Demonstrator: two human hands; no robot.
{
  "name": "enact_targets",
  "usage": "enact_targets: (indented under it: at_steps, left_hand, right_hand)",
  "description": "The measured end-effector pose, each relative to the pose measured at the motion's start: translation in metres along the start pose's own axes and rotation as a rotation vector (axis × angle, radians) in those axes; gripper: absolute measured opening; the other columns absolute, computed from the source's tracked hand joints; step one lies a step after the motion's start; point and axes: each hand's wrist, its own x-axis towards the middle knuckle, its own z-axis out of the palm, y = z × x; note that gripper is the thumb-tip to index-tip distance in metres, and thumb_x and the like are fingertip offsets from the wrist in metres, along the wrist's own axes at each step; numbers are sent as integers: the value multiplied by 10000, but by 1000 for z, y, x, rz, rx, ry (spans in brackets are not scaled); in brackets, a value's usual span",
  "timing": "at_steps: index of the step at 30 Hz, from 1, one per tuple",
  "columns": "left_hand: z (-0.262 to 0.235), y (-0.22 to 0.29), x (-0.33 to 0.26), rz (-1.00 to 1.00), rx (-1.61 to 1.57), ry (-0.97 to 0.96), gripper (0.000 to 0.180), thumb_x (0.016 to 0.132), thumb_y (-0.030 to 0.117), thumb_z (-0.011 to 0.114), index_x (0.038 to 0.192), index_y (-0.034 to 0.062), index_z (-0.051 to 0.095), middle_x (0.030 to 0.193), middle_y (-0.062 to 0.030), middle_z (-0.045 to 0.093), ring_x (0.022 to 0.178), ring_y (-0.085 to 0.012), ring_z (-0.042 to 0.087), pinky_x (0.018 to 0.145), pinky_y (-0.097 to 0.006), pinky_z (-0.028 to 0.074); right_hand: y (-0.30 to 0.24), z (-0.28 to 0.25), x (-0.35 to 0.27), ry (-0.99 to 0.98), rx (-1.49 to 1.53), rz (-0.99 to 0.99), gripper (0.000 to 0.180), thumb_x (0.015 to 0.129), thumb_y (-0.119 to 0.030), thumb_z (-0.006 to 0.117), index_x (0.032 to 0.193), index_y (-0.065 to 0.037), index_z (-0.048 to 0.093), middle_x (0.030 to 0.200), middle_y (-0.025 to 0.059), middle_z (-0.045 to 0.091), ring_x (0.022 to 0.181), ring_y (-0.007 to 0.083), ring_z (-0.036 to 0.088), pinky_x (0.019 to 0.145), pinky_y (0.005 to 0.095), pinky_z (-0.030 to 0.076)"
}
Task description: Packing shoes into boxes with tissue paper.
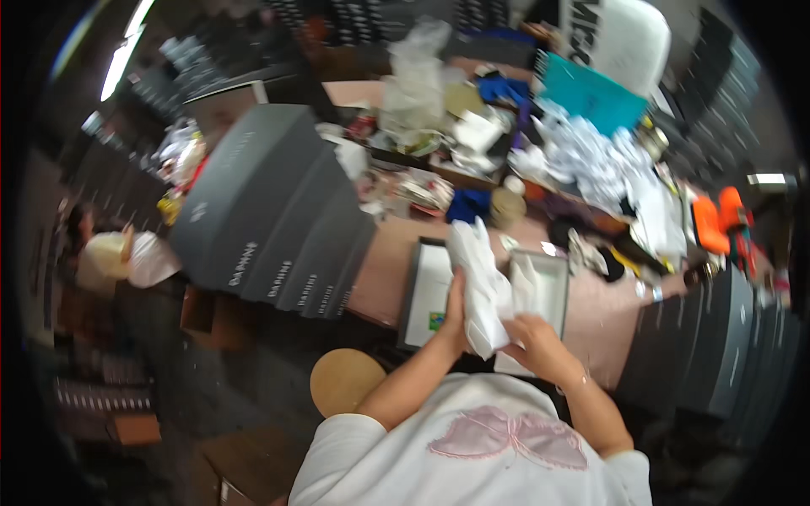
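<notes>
Head view: the white bundle (477, 282), paper-wrapped by the look of it, was held up in front of the chest, over the near side of the pink tabletop (384, 270). It stood tilted, top end leaning away from the wearer. What lay inside could not be seen.

The left hand (456, 314) was closed around the bundle's left side and seemed to carry the weight. The right hand (535, 339) had its fingers bent at the lower right edge; blur hid whether they pinched the paper or merely touched it.

Behind the bundle, to its left, lay a shallow dark-rimmed tray (415, 314), white inside, with a small green-and-yellow sticker (436, 320). To its right stood a pale-lined open box (554, 285) holding white paper (525, 285).

Handling, as judged: the left grip needed to be firm but not crushing, since thin wrapping would crease or tear. The right fingers did best working close to the edge, smoothing the loose paper flat rather than tugging. A steady tilt, with the lower end supported, would have kept the contents from slipping out.
</notes>
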Motion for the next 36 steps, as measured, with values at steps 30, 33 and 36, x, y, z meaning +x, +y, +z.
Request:
enact_targets:
  at_steps: [30,33,36]
  left_hand:
    - [-97,-12,-35,233,5,219,629,921,579,483,1303,80,473,1168,-104,588,1071,-215,579,941,-380,469]
    - [-96,8,-34,260,68,222,557,958,544,428,1246,74,510,1076,-93,627,1011,-218,618,895,-392,509]
    - [-91,-6,-25,219,111,260,550,947,521,485,1254,65,500,1078,-90,622,992,-208,613,898,-362,491]
  right_hand:
    - [88,75,-40,116,-47,193,172,794,17,623,965,33,630,867,175,648,826,323,633,780,381,488]
    - [41,65,-45,208,172,223,42,796,3,630,815,35,611,695,165,617,607,308,611,581,375,475]
    - [22,68,-32,50,74,135,138,795,-81,667,856,42,653,760,200,639,733,353,635,720,390,500]
